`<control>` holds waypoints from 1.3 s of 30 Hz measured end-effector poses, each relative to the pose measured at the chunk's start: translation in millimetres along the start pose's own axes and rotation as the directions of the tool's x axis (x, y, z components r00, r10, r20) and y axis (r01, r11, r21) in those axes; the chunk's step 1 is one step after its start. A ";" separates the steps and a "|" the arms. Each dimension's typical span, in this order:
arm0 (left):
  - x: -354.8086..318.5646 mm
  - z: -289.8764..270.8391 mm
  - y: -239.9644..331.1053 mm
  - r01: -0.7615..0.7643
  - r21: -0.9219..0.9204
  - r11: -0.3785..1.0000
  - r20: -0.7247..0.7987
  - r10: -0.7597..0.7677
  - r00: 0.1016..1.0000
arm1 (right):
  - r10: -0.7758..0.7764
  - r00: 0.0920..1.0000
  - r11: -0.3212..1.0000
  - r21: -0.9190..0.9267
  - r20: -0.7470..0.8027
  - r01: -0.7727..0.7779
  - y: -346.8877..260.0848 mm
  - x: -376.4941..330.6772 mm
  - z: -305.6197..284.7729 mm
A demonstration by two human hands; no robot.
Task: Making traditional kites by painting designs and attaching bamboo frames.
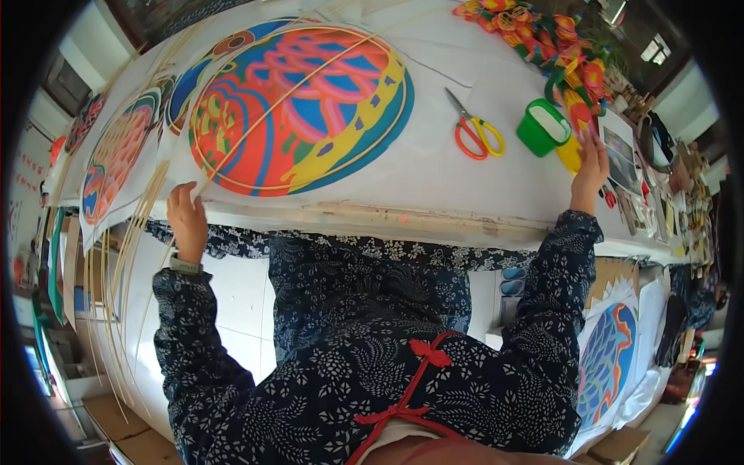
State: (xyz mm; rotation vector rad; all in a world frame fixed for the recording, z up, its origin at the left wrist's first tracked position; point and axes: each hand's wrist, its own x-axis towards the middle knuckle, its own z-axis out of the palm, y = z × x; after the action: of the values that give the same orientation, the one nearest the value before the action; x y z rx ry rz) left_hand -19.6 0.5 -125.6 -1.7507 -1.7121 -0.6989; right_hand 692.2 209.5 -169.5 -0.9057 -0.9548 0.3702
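A rounded, scale-patterned painted panel in red, blue and yellow lies just beyond the left hand's curled fingers, beneath one thin hoop; any pinch cannot be told. One pair of scissors and one green tub sit left of the right hand's extended fingers, their grip unclear.

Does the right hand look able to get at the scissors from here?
Probably yes: the scissors lie uncovered, left of the right hand. The green tub stands partly between, but the way past its near side looks free.
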 end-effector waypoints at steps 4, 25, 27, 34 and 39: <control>-18.4 19.0 49.7 0.199 -0.276 0.940 0.052 -0.192 0.980 | -0.117 0.993 0.993 0.001 -0.018 0.117 -20.4 4.3 26.9; -2.4 39.0 2.8 0.635 -0.771 0.034 0.509 -0.566 0.648 | -0.034 0.916 0.563 -0.749 0.401 0.349 14.9 41.8 12.6; -1.2 34.5 6.9 0.545 -0.832 -0.105 0.494 -0.587 0.641 | -0.119 0.923 0.533 -0.761 0.366 0.370 -2.5 32.1 28.5; 18.5 39.2 12.7 0.476 -0.853 -0.216 0.501 -0.596 0.628 | -0.243 0.883 0.966 0.019 0.402 0.257 -59.9 -52.0 122.0; 26.5 42.5 0.5 0.392 -0.877 -0.278 0.477 -0.606 0.637 | -0.183 0.662 0.901 -0.146 0.727 0.409 -49.8 -117.2 199.6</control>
State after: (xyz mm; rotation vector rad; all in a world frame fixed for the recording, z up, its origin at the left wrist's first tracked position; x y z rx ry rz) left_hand -19.5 49.5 -135.8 -1.2190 -1.8477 -3.1121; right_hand 457.2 205.2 -141.0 -0.8613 -1.8970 0.2850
